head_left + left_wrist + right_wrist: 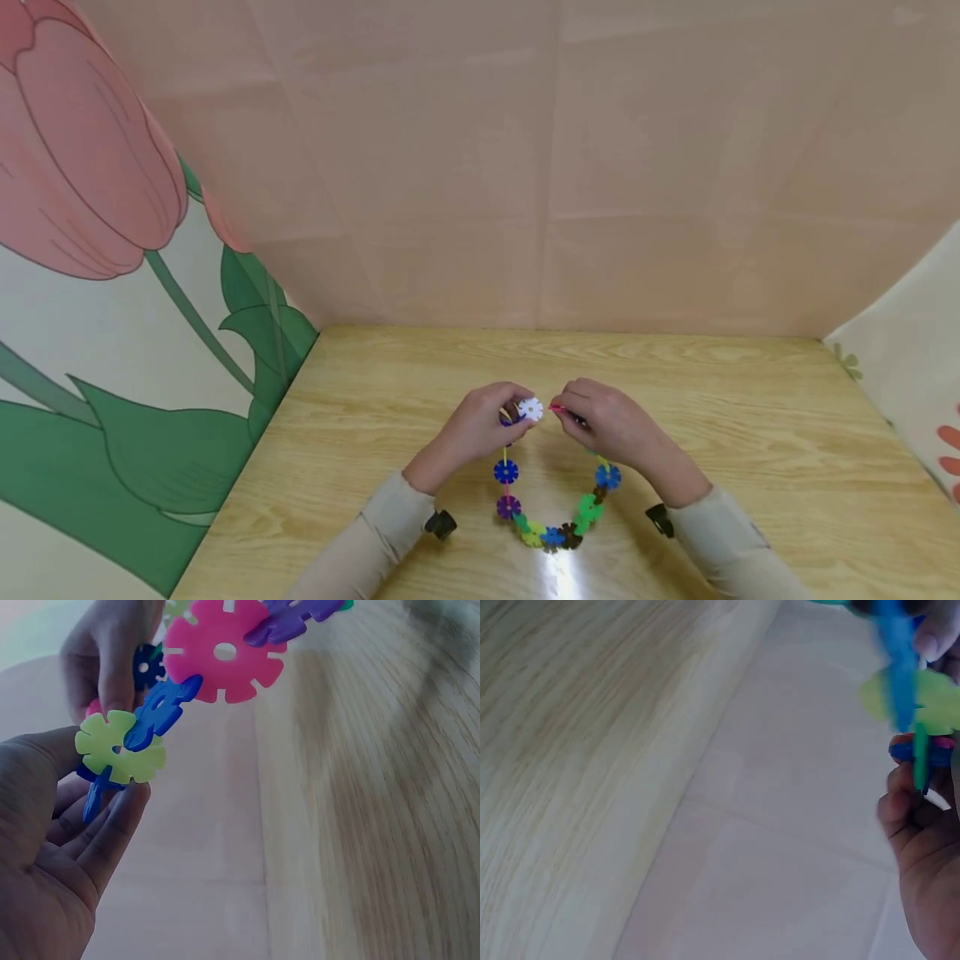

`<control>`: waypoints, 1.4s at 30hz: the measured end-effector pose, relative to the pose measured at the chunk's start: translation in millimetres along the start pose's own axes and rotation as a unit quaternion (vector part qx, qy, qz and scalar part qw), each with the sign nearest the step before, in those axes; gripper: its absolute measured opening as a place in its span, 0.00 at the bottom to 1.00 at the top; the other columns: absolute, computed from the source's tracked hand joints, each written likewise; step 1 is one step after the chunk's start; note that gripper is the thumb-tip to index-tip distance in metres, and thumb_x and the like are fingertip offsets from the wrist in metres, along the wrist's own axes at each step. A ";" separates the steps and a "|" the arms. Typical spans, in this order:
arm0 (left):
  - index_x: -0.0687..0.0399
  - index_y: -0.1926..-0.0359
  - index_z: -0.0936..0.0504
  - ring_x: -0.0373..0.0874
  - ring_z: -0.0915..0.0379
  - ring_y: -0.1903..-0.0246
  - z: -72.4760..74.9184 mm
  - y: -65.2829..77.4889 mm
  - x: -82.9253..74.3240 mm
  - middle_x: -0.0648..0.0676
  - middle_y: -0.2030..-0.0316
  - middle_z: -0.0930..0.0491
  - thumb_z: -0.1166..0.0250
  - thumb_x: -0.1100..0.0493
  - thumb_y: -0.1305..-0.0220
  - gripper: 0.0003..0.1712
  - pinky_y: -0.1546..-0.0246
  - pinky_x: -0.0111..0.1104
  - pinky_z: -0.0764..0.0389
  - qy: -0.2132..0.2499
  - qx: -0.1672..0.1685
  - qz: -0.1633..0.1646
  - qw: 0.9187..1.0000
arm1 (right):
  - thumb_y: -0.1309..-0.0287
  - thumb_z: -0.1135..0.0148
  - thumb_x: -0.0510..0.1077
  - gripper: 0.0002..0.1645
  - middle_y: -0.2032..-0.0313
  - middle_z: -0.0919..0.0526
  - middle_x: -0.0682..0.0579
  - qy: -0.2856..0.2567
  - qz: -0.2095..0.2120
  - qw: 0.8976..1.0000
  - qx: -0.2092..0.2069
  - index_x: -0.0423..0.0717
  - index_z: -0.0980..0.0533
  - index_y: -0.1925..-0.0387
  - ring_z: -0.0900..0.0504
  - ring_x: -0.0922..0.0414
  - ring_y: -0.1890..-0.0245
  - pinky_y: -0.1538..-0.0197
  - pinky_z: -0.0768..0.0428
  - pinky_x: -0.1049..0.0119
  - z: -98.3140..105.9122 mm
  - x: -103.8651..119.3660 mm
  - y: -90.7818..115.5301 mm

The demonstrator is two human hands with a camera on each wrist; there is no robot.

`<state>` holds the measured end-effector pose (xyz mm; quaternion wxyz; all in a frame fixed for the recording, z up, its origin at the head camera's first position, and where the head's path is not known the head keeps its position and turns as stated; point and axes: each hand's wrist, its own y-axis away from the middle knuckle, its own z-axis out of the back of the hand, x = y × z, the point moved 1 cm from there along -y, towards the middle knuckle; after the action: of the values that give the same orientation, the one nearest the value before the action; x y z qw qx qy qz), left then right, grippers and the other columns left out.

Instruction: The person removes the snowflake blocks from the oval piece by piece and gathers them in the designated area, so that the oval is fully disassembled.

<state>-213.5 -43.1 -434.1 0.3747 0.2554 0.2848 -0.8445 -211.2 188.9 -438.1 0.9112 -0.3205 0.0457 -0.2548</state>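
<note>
One curved chain of multicoloured slotted discs (506, 472); left hand (480, 423) pinches white disc (531, 409); right hand (611, 423) pinches pink disc (557, 408), edge-on, near the white one.

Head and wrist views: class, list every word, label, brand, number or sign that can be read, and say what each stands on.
None: no readable word, number or sign in any view.
The disc chain: no legible lettering.
The tulip print: pictures only.
The black devices by the cuffs: too small to tell whether they carry markings.
</note>
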 end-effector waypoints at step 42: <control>0.47 0.33 0.25 0.44 0.23 0.44 -3.6 3.2 24.7 0.51 0.39 0.23 0.39 0.50 0.26 0.24 0.48 0.34 0.19 -0.009 0.073 0.060 0.995 | 0.30 0.38 0.39 0.08 0.67 0.17 0.43 -0.400 -0.317 0.859 0.034 0.39 0.24 0.55 0.17 0.44 0.69 0.70 0.17 0.62 5.3 2.7 16.2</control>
<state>-224.8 -54.5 -453.5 0.4074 0.2908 0.2031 -0.8416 -200.6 201.4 -443.5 0.7311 -0.3609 -0.4357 -0.3813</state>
